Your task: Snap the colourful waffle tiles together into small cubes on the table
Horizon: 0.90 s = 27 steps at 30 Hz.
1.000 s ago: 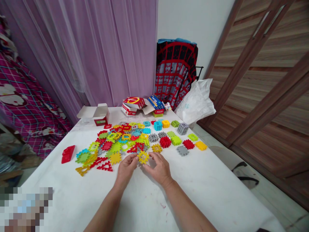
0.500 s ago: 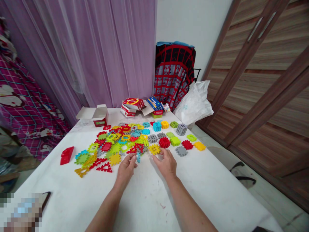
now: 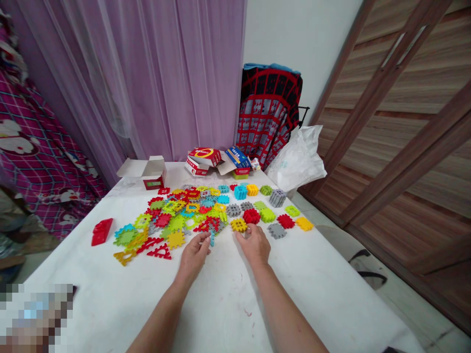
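Observation:
My right hand (image 3: 255,244) has its thumb and fingers on a yellow toothed building piece with a window grid (image 3: 239,225), at the near edge of the sorted pieces. A red stack of toothed pieces (image 3: 251,216) is just beyond those fingers. My left hand (image 3: 194,254) is closed in a pinch, with a small blue toothed piece (image 3: 212,239) standing narrow at its fingertips. Part of that piece is hidden by the fingers. Beyond the left hand spreads a mixed pile of coloured toothed pieces (image 3: 177,223), and red triangular frames (image 3: 160,252) lie to its left.
Stacks by colour include grey (image 3: 277,198), green (image 3: 267,214) and blue (image 3: 240,192). An open carton (image 3: 153,182), a red box (image 3: 204,156) and a blue box (image 3: 238,157) stand at the back. A white plastic bag (image 3: 296,157) is at the right edge; a red piece (image 3: 102,232) lies left.
My right hand has shifted slightly right with the yellow window piece, which now sits a little closer to the red stack. The left hand has barely moved. The view has turned slightly.

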### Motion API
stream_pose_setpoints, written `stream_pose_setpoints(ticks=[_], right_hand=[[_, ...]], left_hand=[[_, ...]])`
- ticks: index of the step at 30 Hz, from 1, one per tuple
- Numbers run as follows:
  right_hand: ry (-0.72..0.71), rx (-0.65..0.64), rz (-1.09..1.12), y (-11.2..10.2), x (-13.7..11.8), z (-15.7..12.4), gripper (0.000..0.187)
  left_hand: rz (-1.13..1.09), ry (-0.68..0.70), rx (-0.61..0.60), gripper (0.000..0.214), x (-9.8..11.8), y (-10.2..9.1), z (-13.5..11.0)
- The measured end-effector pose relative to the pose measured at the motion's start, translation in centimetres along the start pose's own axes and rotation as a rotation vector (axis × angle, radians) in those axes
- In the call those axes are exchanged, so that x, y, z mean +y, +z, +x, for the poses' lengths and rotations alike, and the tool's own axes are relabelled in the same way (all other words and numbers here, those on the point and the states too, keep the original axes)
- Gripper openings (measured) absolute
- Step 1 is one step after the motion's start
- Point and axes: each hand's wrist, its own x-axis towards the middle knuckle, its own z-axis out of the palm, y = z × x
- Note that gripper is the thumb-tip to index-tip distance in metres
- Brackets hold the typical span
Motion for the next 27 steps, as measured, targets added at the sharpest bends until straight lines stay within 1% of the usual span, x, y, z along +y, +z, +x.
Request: stream_pose_setpoints(ticks=[7,19,23,25,27], right_hand=[[-0.021,0.023,-0.054,0.4,0.1,0.1,0.038],[-0.028,-0.026,-0.097,0.2,0.0,0.1,0.038],[-0.043,-0.004,-0.098,0.3,0.1,0.0,0.037],[-0.046,0.0,-0.101,0.3,0.0,0.0,0.036],[-0.047,-0.008,-0.102,0.3,0.0,0.0,0.036]], left_hand=[[-0.021,0.008,-0.004,0.056,0.2,-0.1,0.0],[-0.042,-0.035,0.009,0.053,0.2,-0.2,0.1],[-0.042,-0.011,0.089,0.055,-0.1,-0.7,0.6],[-0.052,0.012,0.153,0.057,-0.3,-1.3,1.0],[-0.064,0.034,0.227,0.058,-0.3,-2.3,1.4]])
